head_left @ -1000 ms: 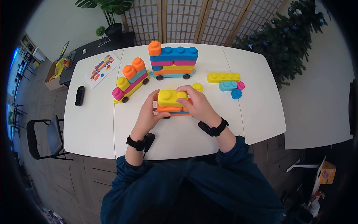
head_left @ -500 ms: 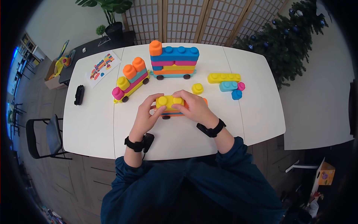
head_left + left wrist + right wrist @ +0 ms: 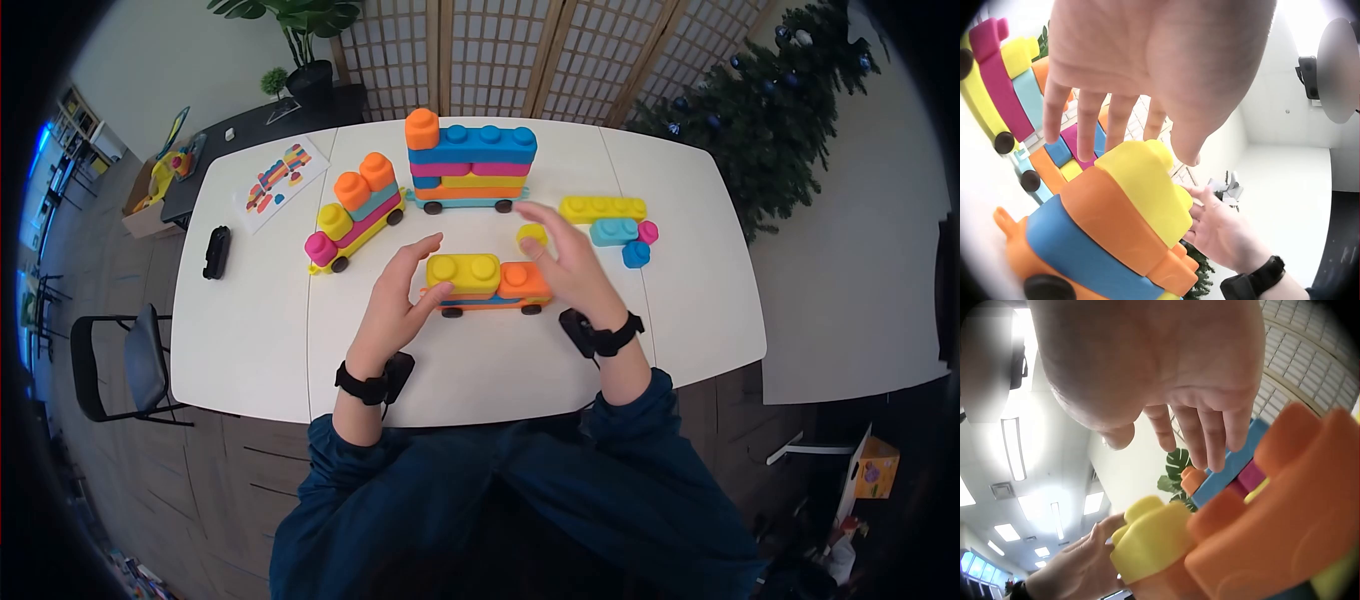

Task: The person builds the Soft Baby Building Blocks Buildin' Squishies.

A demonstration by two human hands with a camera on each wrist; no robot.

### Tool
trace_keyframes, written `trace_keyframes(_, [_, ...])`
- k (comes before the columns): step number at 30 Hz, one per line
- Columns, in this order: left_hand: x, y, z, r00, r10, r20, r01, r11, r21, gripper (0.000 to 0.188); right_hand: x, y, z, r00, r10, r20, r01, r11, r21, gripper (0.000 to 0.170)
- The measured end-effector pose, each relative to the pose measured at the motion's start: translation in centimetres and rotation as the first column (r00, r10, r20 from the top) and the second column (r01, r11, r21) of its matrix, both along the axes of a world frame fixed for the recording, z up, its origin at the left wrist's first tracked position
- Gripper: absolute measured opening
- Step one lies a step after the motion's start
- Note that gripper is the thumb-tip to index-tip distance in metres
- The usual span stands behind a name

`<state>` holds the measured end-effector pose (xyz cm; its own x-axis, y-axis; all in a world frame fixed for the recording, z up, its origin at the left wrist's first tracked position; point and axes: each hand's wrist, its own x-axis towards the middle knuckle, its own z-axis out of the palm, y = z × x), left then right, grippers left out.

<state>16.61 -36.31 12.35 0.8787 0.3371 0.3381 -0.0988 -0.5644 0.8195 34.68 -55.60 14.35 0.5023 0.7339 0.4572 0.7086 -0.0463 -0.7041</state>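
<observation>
A yellow two-stud block (image 3: 463, 273) sits on top of the left part of a low wheeled car, beside an orange block (image 3: 524, 279). The left hand (image 3: 396, 304) is at the car's left end, fingers spread and thumb near the yellow block; in the left wrist view the hand (image 3: 1154, 69) hangs above the blocks without gripping. Past the car's right end, the right hand (image 3: 574, 268) has parted fingers and a thumb near a small round-studded yellow block (image 3: 532, 234). It holds nothing visible; the right wrist view shows the hand (image 3: 1160, 362) above the orange block.
Behind stands a tall wheeled stack (image 3: 470, 165); a second car (image 3: 354, 222) is at the left. To the right lie a long yellow block (image 3: 602, 208), a light blue block (image 3: 613, 232), a blue block (image 3: 636, 254) and a pink one (image 3: 648, 232). A picture sheet (image 3: 282, 183) and black object (image 3: 217, 252) lie left.
The right hand has let go of the yellow two-stud block and moved right, toward the small yellow block. The left hand's fingers have come off the block, which has been lowered onto the car.
</observation>
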Motion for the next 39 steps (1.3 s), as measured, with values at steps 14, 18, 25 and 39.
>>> trace_keyframes(14, [0.7,-0.3,-0.3,0.999,-0.043,0.001,0.043,0.998,0.049,0.032,8.1,-0.5,-7.8,1.000,-0.027,-0.007,0.022,0.913,-0.407,0.040])
trace_keyframes(18, [0.8,-0.3,-0.9,0.998,-0.056,0.003,0.056,0.998,0.013,0.031,8.2,-0.7,-6.9,0.999,-0.031,0.025,0.039,0.893,-0.448,0.039])
trace_keyframes(25, [0.7,-0.4,-1.0,0.999,-0.041,0.008,0.041,0.999,-0.013,0.032,5.2,-1.8,-2.9,0.978,-0.073,-0.197,0.050,0.992,-0.119,0.036])
trace_keyframes(39, [0.7,0.1,-0.9,0.998,-0.063,-0.021,0.063,0.998,-0.032,0.033,0.5,-2.2,-2.5,0.950,0.181,-0.254,-0.198,0.979,-0.042,0.040])
